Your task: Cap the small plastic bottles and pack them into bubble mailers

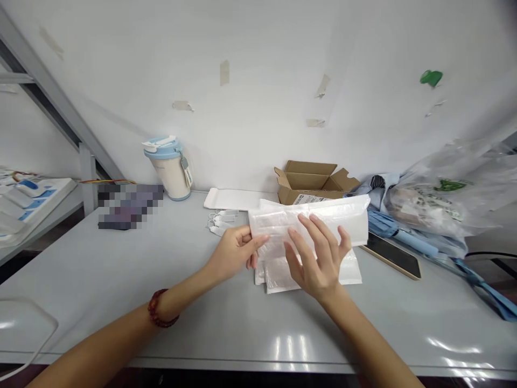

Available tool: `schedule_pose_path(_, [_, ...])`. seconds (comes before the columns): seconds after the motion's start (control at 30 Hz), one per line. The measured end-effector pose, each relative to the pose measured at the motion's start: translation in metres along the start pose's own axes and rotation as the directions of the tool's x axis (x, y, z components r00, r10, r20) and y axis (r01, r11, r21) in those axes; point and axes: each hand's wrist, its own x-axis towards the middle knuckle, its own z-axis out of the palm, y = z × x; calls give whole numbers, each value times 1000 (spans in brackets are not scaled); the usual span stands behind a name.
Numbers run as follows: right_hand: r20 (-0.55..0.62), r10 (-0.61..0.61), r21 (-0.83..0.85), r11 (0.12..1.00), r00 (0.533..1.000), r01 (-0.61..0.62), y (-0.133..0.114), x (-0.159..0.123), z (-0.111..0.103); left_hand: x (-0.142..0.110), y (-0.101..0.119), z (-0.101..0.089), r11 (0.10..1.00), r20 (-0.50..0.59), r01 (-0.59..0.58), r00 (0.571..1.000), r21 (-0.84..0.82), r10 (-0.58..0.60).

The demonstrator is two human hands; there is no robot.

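A white, shiny padded envelope (353, 218) is held up at a tilt above the table. My left hand (232, 250) pinches its left edge between thumb and fingers. Fingers spread, my right hand (319, 256) rests against the front of this envelope and is not wrapped round it. Beneath lie more white padded envelopes (278, 279), partly covered by the raised one and by my right hand. Several small white tags with loops (220, 222) lie just beyond my left hand.
An open cardboard box (309, 178) stands behind the envelopes, beside a flat white packet (234, 199). A phone (393, 256), a folded blue umbrella (412, 240) and a clear plastic bag (436, 202) are at right. A tumbler (172, 175) stands back left, near a blurred-out dark item (131, 207).
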Motion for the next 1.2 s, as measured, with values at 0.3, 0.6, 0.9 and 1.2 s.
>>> schedule_pose_path(0.3, [448, 122, 169, 961, 886, -218, 20, -15, 31, 15, -17, 8, 976, -2, 204, 979, 80, -205])
schedule_pose_path(0.6, [426, 125, 255, 934, 896, -251, 18, -16, 30, 84, -17, -107, 499, -129, 24, 976, 866, 177])
schedule_pose_path(0.9, [409, 132, 249, 936, 903, -250, 21, -15, 30, 108, -35, -143, 316, 53, -74, 996, 946, 74])
schedule_pose_path(1.2, [385, 103, 258, 942, 917, -213, 18, -11, 25, 93, -37, -132, 215, -17, -28, 979, 976, 204])
